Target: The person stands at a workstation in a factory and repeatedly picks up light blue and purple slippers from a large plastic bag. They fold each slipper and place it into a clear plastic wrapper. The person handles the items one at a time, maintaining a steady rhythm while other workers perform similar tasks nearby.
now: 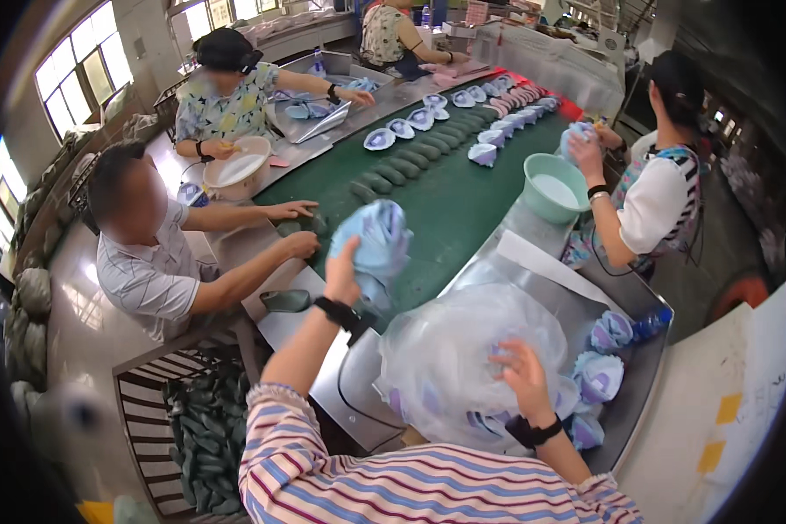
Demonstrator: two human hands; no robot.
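My left hand (341, 276) is raised over the green conveyor belt (450, 214) and grips a light blue shoe upper (374, 238). My right hand (524, 374) rests with spread fingers on a clear plastic bag (463, 358) filled with more blue uppers, which lies on the metal table (585, 293) in front of me. Both wrists wear black bands. Several loose blue uppers (604, 367) lie to the right of the bag.
Dark green shoe forms (410, 166) and blue uppers (424, 118) run in rows along the belt. A teal basin (555, 185) stands at the belt's right edge by a person. Two people sit at the left; one holds a white bowl (238, 166). A crate of dark forms (208, 428) sits lower left.
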